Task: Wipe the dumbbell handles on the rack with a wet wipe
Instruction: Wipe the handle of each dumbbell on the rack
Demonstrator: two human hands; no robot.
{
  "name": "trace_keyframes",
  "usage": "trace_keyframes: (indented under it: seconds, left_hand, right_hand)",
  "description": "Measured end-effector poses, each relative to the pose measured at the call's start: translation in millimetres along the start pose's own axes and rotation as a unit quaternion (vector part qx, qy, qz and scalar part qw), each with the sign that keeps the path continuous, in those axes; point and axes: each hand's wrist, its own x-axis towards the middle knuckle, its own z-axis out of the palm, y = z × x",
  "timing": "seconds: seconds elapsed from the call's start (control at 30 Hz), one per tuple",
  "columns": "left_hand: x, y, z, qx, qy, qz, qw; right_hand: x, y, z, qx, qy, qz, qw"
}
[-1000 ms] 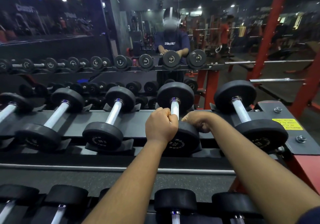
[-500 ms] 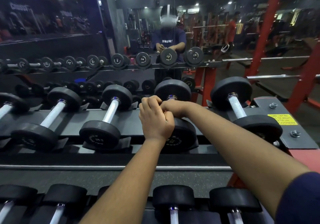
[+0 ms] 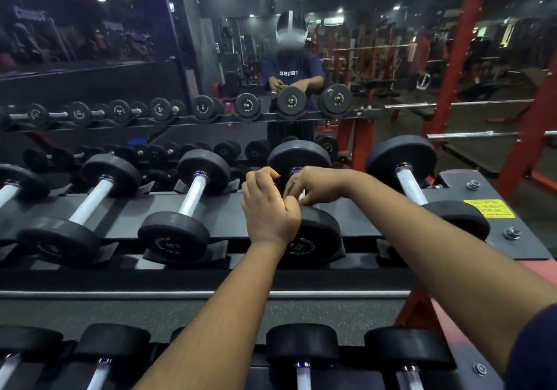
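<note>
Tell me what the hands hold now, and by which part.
The right hand pinches a small white scrap, likely the wet wipe; which part is hidden. Whether the left hand holds anything cannot be told.

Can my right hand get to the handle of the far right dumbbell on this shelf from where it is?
Probably yes. That handle lies bare just right of the right hand, with nothing between them but open rack.

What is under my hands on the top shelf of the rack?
A black dumbbell: both heads show, plus a sliver of its handle at the far end. The left hand and right hand cover the rest of the handle; a wipe, if there, is hidden.
</note>
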Motion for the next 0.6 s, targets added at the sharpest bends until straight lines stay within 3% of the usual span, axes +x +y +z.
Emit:
trace_keyframes:
  seconds: [0.1,0.17,0.27,0.37,0.5,0.6]
  left_hand:
    - [0,0,0,-0.016,-0.011,0.002,1.000]
    - [0,1,0,-0.020,-0.023,0.001,1.000]
    - [-2,4,0,-0.015,-0.032,0.007,0.999]
    - [-1,5,-1,-0.002,-0.041,0.016,0.999]
    - [0,3,-1,0.003,-0.079,0.007,0.997]
    - [0,2,-3,0.016,-0.106,-0.003,0.994]
  right_hand:
    - [-21,15,13,0.119,0.022,0.041,0.992]
    - [-27,18,31,0.305,0.001,0.085,0.949]
    - [-26,24,53,0.416,0.007,0.151,0.897]
    - [-21,23,59,0.431,0.010,0.186,0.883]
    - [-10,18,61,0.307,-0.028,0.198,0.930]
    - [-11,15,57,0.359,-0.044,0.215,0.907]
